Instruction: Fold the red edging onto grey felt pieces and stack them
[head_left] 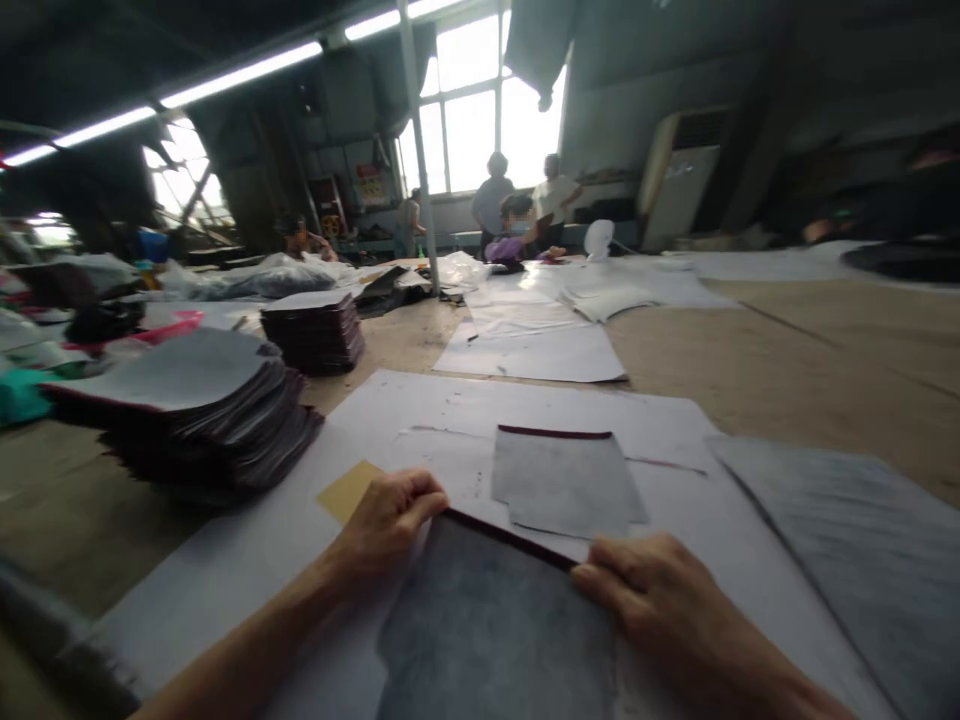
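Note:
A grey cut piece with a dark maroon edge (pixel 487 620) lies on white paper (pixel 450 410) right in front of me. My left hand (pixel 386 525) rests curled at its far left corner, fingertips pinched on the edge. My right hand (pixel 660 600) lies at its far right corner, fingers bent over the edge. Just beyond sits a smaller grey piece (pixel 562 482) with a maroon top edge. A tan card (pixel 349 490) peeks out beside my left hand.
Two stacks of dark cut pieces (pixel 202 420) (pixel 315 330) stand at the left. A large grey sheet (pixel 855 560) lies at the right. More white sheets (pixel 532 350) run down the long table. People (pixel 517 225) stand by the far windows; a pole (pixel 418 150) rises mid-table.

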